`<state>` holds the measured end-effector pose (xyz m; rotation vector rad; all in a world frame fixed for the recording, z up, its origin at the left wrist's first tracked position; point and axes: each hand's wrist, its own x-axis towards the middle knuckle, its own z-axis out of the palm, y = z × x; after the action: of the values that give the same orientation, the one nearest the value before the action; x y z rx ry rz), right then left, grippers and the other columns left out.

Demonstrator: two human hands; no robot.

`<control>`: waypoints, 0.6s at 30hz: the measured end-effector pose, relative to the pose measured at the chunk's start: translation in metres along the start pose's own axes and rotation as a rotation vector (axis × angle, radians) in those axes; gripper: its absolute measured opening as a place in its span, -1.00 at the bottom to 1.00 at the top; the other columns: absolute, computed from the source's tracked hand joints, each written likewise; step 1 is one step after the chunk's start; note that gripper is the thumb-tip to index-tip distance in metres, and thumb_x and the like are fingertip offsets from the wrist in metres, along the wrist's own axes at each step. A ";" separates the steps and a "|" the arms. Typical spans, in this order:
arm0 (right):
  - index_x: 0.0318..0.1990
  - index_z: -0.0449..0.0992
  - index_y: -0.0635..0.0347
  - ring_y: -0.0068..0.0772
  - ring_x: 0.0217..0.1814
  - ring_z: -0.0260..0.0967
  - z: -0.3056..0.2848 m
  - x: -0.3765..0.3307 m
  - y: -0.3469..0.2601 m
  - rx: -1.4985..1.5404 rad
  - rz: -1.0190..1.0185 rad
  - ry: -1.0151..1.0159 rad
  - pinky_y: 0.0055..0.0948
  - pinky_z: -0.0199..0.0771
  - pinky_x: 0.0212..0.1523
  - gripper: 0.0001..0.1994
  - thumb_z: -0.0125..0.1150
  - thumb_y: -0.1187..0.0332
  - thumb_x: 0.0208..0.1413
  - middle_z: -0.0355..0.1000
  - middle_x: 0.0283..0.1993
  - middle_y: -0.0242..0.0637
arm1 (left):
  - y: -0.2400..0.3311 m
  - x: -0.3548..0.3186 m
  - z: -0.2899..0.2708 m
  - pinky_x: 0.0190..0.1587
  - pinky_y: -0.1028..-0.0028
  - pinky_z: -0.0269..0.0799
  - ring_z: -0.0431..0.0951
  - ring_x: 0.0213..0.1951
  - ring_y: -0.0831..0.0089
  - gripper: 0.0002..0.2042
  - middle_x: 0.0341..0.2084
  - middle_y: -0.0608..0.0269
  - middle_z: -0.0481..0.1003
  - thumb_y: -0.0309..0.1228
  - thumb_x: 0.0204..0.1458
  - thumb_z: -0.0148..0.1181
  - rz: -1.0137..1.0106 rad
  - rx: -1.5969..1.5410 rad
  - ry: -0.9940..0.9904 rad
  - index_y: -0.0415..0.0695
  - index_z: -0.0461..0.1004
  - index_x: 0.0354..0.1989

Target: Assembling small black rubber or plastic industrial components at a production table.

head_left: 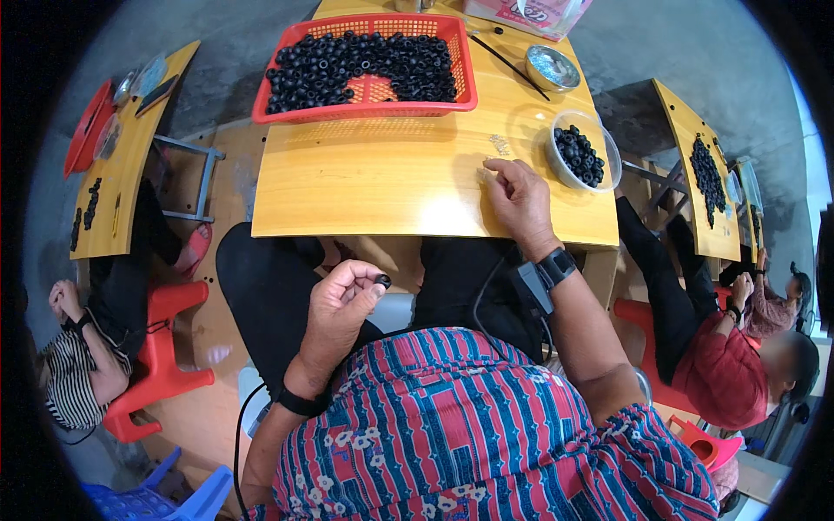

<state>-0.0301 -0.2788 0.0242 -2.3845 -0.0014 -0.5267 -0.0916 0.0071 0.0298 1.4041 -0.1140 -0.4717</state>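
My left hand [334,306] is raised over my lap, in front of the table edge. Its thumb and fingertips pinch a small black ring-shaped part [382,280]. On the yellow table [373,187], my right hand [521,198] rests toward the right side with its fingers curled and the fingertips drawn together. Whatever those fingertips hold, if anything, is too small to make out. Just beyond them lies a little cluster of tiny clear pieces [498,144]. A clear plastic bowl [615,165] of black ring parts [578,156] stands right of that hand.
A red mesh basket [365,110] full of black parts stands at the far side. Behind the bowl are a metal bowl [553,68], a thin black rod [508,65] and a pink-white package [530,13]. Other people sit at tables left and right, on red stools [161,356].
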 end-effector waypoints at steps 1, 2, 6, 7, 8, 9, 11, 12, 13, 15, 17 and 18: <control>-0.25 0.53 0.19 -0.30 -0.54 0.34 0.002 0.001 0.002 -0.011 -0.030 -0.006 -0.42 0.35 -0.49 -0.83 0.25 0.42 -0.04 0.34 -0.54 -0.22 | 0.000 0.001 0.000 -0.36 0.68 0.30 0.33 -0.46 0.72 -0.89 -0.50 0.43 0.38 -0.48 0.09 0.09 0.001 0.000 -0.002 -0.20 0.42 -0.23; -0.25 0.53 0.19 -0.30 -0.54 0.34 0.000 0.001 0.003 -0.012 -0.030 -0.004 -0.42 0.35 -0.49 -0.83 0.25 0.42 -0.04 0.34 -0.54 -0.22 | 0.001 0.001 0.000 -0.36 0.68 0.30 0.33 -0.46 0.72 -0.89 -0.50 0.43 0.38 -0.48 0.09 0.09 0.004 0.024 -0.004 -0.20 0.42 -0.23; -0.25 0.53 0.22 -0.41 -0.56 0.28 0.000 0.002 -0.001 0.021 -0.034 0.018 -0.50 0.32 -0.50 -0.83 0.25 0.46 -0.05 0.31 -0.56 -0.27 | 0.000 0.000 -0.002 -0.35 0.68 0.30 0.33 -0.45 0.72 -0.89 -0.49 0.43 0.38 -0.49 0.09 0.08 0.000 0.030 -0.003 -0.20 0.42 -0.22; -0.24 0.53 0.22 -0.46 -0.57 0.25 0.001 0.002 0.000 0.034 -0.051 0.008 -0.53 0.30 -0.51 -0.83 0.25 0.47 -0.05 0.30 -0.57 -0.30 | 0.001 -0.001 -0.002 -0.35 0.68 0.30 0.33 -0.45 0.72 -0.89 -0.49 0.43 0.38 -0.49 0.09 0.08 0.000 0.030 -0.004 -0.20 0.42 -0.22; -0.24 0.53 0.22 -0.46 -0.57 0.25 0.001 0.000 0.001 0.034 -0.051 0.008 -0.53 0.30 -0.51 -0.83 0.25 0.47 -0.05 0.30 -0.57 -0.30 | 0.001 -0.002 -0.001 -0.35 0.68 0.30 0.33 -0.45 0.71 -0.89 -0.49 0.43 0.38 -0.50 0.09 0.08 -0.004 0.020 0.001 -0.20 0.42 -0.22; -0.24 0.53 0.22 -0.50 -0.57 0.24 0.000 -0.003 -0.001 0.083 -0.004 0.023 -0.54 0.29 -0.51 -0.83 0.24 0.49 -0.05 0.30 -0.56 -0.32 | 0.001 -0.002 -0.001 -0.35 0.68 0.30 0.33 -0.45 0.71 -0.89 -0.48 0.43 0.38 -0.50 0.09 0.08 -0.007 0.009 0.007 -0.20 0.41 -0.22; -0.24 0.53 0.22 -0.54 -0.56 0.24 0.001 -0.004 0.002 0.133 0.042 0.037 -0.55 0.28 -0.52 -0.83 0.23 0.50 -0.04 0.30 -0.56 -0.34 | 0.001 0.000 -0.002 -0.35 0.68 0.30 0.33 -0.45 0.71 -0.89 -0.48 0.43 0.38 -0.50 0.09 0.08 -0.004 0.020 0.002 -0.20 0.41 -0.22; -0.23 0.53 0.22 -0.57 -0.56 0.23 0.003 -0.002 0.005 0.213 0.067 0.053 -0.56 0.27 -0.52 -0.82 0.23 0.51 -0.04 0.30 -0.55 -0.37 | 0.001 0.001 -0.002 -0.35 0.68 0.30 0.33 -0.45 0.71 -0.89 -0.49 0.43 0.38 -0.50 0.09 0.08 -0.001 0.033 -0.007 -0.20 0.42 -0.22; -0.22 0.53 0.22 -0.61 -0.55 0.23 0.003 -0.001 0.007 0.293 0.093 0.069 -0.57 0.26 -0.53 -0.82 0.22 0.52 -0.04 0.30 -0.55 -0.39 | 0.001 0.001 -0.001 -0.35 0.68 0.30 0.33 -0.45 0.71 -0.89 -0.49 0.43 0.38 -0.50 0.09 0.08 -0.001 0.033 -0.009 -0.20 0.42 -0.22; -0.23 0.53 0.22 -0.56 -0.55 0.25 -0.002 -0.002 -0.001 0.231 0.042 0.058 -0.54 0.28 -0.52 -0.82 0.22 0.51 -0.04 0.31 -0.55 -0.36 | 0.000 -0.001 0.000 -0.36 0.67 0.30 0.33 -0.45 0.72 -0.89 -0.49 0.44 0.38 -0.50 0.09 0.08 -0.004 0.014 0.009 -0.21 0.42 -0.23; -0.24 0.53 0.22 -0.50 -0.55 0.27 -0.002 0.000 -0.002 0.170 -0.010 0.044 -0.52 0.30 -0.51 -0.83 0.23 0.49 -0.04 0.32 -0.54 -0.33 | -0.001 0.002 -0.001 -0.36 0.67 0.30 0.33 -0.45 0.72 -0.89 -0.49 0.44 0.37 -0.51 0.09 0.08 0.001 0.021 0.013 -0.21 0.42 -0.23; -0.24 0.52 0.23 -0.43 -0.54 0.29 0.001 0.005 0.003 0.061 -0.038 0.005 -0.48 0.31 -0.49 -0.83 0.24 0.47 -0.04 0.33 -0.54 -0.29 | -0.001 0.003 -0.001 -0.36 0.67 0.30 0.33 -0.46 0.72 -0.90 -0.49 0.44 0.37 -0.51 0.09 0.07 0.009 0.029 0.012 -0.21 0.42 -0.23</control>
<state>-0.0245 -0.2813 0.0240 -2.3276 -0.0598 -0.5436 -0.0884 0.0070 0.0282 1.4344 -0.1176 -0.4561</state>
